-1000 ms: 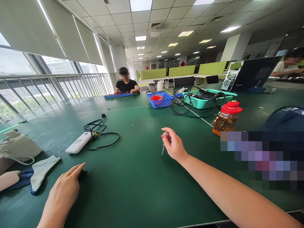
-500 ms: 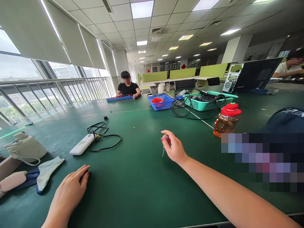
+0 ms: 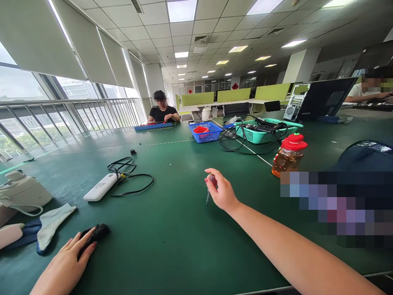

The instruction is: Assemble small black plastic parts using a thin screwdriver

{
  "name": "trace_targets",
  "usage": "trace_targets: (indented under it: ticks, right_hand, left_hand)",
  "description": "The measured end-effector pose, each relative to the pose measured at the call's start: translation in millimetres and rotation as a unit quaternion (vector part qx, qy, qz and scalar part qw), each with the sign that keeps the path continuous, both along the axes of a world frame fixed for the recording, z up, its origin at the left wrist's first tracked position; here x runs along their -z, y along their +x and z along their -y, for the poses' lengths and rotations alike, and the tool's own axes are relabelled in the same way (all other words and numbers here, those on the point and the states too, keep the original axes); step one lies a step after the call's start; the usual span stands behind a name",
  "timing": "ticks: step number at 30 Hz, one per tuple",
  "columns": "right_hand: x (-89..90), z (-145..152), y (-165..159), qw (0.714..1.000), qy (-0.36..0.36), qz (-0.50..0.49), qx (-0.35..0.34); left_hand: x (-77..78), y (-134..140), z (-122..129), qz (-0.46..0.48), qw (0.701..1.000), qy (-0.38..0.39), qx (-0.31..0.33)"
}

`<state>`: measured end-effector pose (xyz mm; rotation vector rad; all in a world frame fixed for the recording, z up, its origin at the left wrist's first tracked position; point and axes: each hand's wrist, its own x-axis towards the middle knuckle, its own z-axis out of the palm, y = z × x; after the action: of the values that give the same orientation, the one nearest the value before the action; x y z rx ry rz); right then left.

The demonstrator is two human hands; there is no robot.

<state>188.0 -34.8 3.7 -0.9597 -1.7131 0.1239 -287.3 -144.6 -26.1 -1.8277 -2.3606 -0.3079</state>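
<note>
Upright on the green table, a small tool with a reddish knob-like top and a thin metal lower part is pinched in my right hand. My fingers hide part of it, so its exact kind is unclear. On the left, my left hand rests with fingers stretched out over a black object. That object's far end shows past the fingertips; I cannot make out what it is. Just beyond it lies a blue and white cloth-like piece.
A white power bank with a black cable lies ahead. Farther off stand a blue basket, a green basket of cables and a red-lidded bottle. A beige bottle is left. A person sits opposite.
My left hand has drawn back toward me and to the left, uncovering the black object. My right hand keeps its pinch on the tool. The view has shifted slightly.
</note>
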Motion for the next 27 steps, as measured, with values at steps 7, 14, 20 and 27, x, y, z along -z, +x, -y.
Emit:
trace_targets:
  ticks: [7, 14, 20, 27]
  right_hand:
    - [1.4, -0.1, 0.2, 1.0, -0.009, -0.003, 0.001]
    - [0.2, 1.2, 0.4, 1.0, -0.009, -0.003, -0.001]
    - [0.9, 1.3, 0.4, 1.0, -0.012, -0.012, -0.004]
    - [3.1, -0.7, 0.9, 1.0, -0.016, -0.02, -0.007]
  left_hand:
    - [-15.0, 13.2, 4.4, 0.016, 0.996, -0.042, -0.078]
    - [-30.0, 37.9, 0.9, -0.037, 0.994, -0.035, -0.099]
    - [-25.3, 23.4, 2.1, -0.037, 0.994, -0.004, -0.098]
    - [-42.6, 44.5, 4.0, 0.032, 0.997, 0.056, 0.049]
